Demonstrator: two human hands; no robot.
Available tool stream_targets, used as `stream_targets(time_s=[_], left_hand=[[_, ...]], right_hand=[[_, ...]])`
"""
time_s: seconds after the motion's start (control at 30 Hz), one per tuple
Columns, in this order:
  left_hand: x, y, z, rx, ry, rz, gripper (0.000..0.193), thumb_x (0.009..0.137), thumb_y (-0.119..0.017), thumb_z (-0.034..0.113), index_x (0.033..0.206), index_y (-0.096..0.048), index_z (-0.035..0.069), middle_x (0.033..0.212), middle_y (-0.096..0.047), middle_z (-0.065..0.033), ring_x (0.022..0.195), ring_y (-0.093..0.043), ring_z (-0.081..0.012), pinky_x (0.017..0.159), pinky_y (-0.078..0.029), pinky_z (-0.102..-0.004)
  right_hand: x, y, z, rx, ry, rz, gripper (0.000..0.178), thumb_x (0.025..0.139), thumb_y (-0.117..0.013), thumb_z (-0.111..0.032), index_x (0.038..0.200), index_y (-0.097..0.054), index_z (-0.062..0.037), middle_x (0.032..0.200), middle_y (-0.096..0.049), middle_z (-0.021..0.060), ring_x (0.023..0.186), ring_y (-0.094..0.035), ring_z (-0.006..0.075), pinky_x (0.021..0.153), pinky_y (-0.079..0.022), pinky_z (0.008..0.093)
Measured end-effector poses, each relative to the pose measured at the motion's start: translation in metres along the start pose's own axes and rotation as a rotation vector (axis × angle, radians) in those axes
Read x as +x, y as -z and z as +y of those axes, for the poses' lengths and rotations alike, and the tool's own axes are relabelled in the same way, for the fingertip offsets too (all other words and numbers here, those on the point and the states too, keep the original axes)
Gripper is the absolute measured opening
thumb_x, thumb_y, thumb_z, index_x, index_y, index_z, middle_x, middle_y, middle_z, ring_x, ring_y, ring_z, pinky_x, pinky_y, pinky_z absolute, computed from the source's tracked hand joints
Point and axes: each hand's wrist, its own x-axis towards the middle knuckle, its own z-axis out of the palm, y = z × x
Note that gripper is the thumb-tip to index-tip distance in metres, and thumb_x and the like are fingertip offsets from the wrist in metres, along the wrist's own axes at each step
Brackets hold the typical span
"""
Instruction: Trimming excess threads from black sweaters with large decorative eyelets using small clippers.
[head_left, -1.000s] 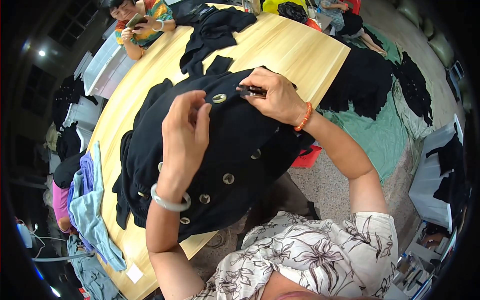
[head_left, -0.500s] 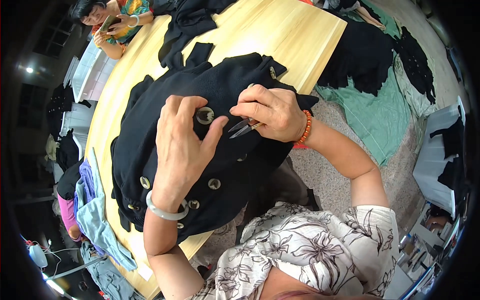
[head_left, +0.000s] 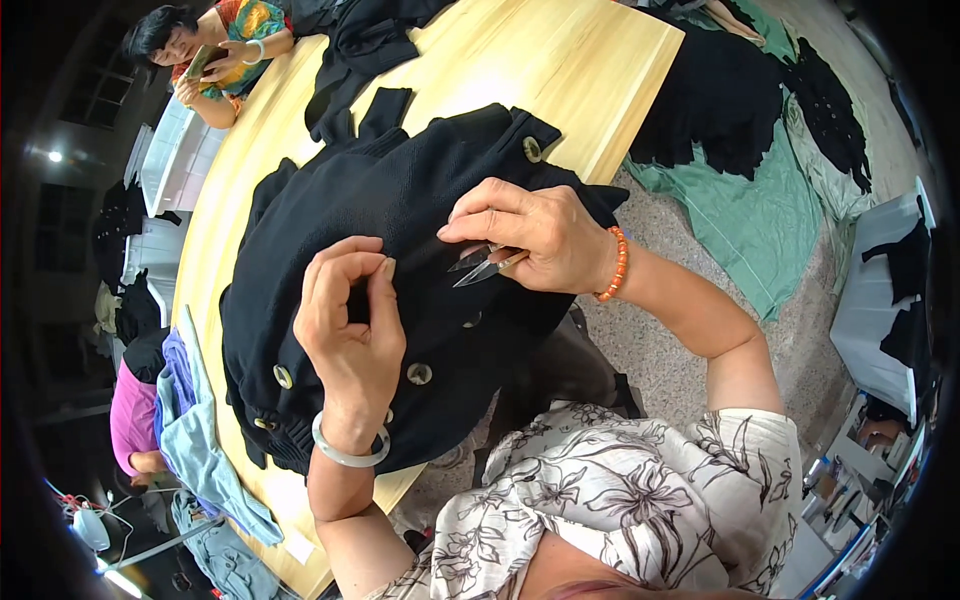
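Note:
A black knitted garment (head_left: pixel 320 215) with large dark-and-cream buttons lies spread over the table's near edge in front of me. My left hand (head_left: pixel 352 315) hovers over its middle, thumb and forefinger pinched together; what they hold, if anything, is too small to make out. To its right, my right hand (head_left: pixel 535 228) grips a pair of thread snips (head_left: pixel 484 270), their pointed blades slightly apart and aimed left. One button (head_left: pixel 419 374) shows below and right of my left hand, another button (head_left: pixel 283 377) to its left. A further button (head_left: pixel 532 150) sits near the far edge.
The pale wooden table (head_left: pixel 560 60) carries more black clothing (head_left: pixel 365 50) at the far side. Across it, a person (head_left: pixel 235 50) holds a phone. Blue garments (head_left: pixel 205 420) hang at the left edge. Green cloth (head_left: pixel 750 220) and black clothes lie at right, near a white bin (head_left: pixel 880 310).
My left hand has lowered slightly, and its spread thumb and forefinger have come together in a pinch. The button formerly between them no longer shows. My right hand, with the snips, has shifted slightly left.

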Motion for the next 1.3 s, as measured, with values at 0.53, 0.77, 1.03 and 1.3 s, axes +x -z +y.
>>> stream_targets(time_s=[0.53,0.77,1.03,1.3], left_hand=[[-0.035,-0.006,-0.013,0.024,-0.159,0.241,0.019,0.086,-0.067,-0.014,0.096,-0.059,0.000,0.100,-0.071,-0.0158,0.096,-0.071,-0.0301,0.087,-0.056,-0.0376],[-0.065,-0.001,-0.003,0.083,-0.388,0.095,0.029,0.077,-0.070,-0.011,0.099,-0.061,0.006,0.098,-0.069,-0.0088,0.100,-0.068,-0.0309,0.088,-0.050,-0.0421],[-0.060,0.007,0.001,-0.066,-0.214,0.176,0.026,0.077,-0.068,-0.016,0.094,-0.062,0.003,0.091,-0.068,-0.0110,0.089,-0.068,-0.0316,0.086,-0.053,-0.0401],[-0.027,0.006,0.018,0.306,-0.101,-0.052,0.056,0.074,-0.084,0.007,0.125,-0.061,0.003,0.109,-0.055,-0.0171,0.099,-0.057,-0.0330,0.085,-0.048,-0.0439]], right_hand=[[0.028,0.006,-0.045,-0.046,-0.121,-0.151,0.025,0.093,-0.072,-0.024,0.102,-0.058,-0.0056,0.077,-0.066,0.0104,0.073,-0.069,0.0286,0.060,-0.052,0.0381],[0.027,-0.002,-0.048,-0.162,-0.124,-0.300,0.023,0.096,-0.067,-0.026,0.102,-0.055,-0.0067,0.072,-0.066,0.0104,0.068,-0.069,0.0309,0.057,-0.052,0.0391],[0.025,0.001,-0.046,-0.128,-0.191,-0.264,0.022,0.096,-0.068,-0.024,0.104,-0.057,-0.0063,0.076,-0.068,0.0109,0.069,-0.069,0.0320,0.058,-0.052,0.0394],[0.019,0.000,-0.047,-0.134,-0.220,-0.237,0.025,0.096,-0.069,-0.025,0.104,-0.057,-0.0050,0.076,-0.068,0.0127,0.069,-0.069,0.0343,0.059,-0.053,0.0414]])
